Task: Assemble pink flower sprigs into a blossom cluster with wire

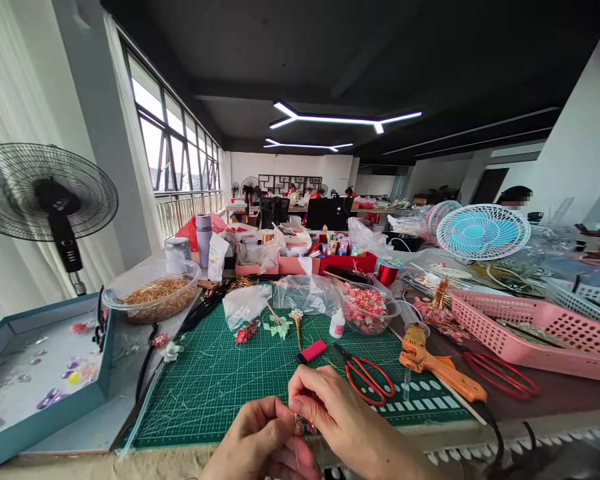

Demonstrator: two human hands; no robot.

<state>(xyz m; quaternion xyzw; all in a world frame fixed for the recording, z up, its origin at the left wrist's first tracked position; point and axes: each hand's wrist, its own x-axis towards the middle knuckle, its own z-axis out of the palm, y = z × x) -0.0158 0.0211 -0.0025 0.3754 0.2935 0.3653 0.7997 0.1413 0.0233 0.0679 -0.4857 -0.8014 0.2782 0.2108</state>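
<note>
My left hand [267,433] and my right hand [333,403] meet at the front edge of the green cutting mat [205,380]. Both are closed, fingertips pinching a thin wire [297,443] with small bits on it, partly hidden by the fingers. Just beyond my right hand lie red-handled scissors [367,377] and a pink-and-black lighter [312,351]. Farther up the mat are a red berry sprig [247,332], pale green leaves [279,327], a white-beaded stem [297,323] and a small white glue bottle [337,324].
An orange glue gun [443,370] and a pink basket [530,327] lie to the right. Behind the mat stand a bowl of red beads [367,310] and a bowl of golden pieces [153,297]. A blue-grey tray [93,400] sits left. A person [515,195] is at the far right.
</note>
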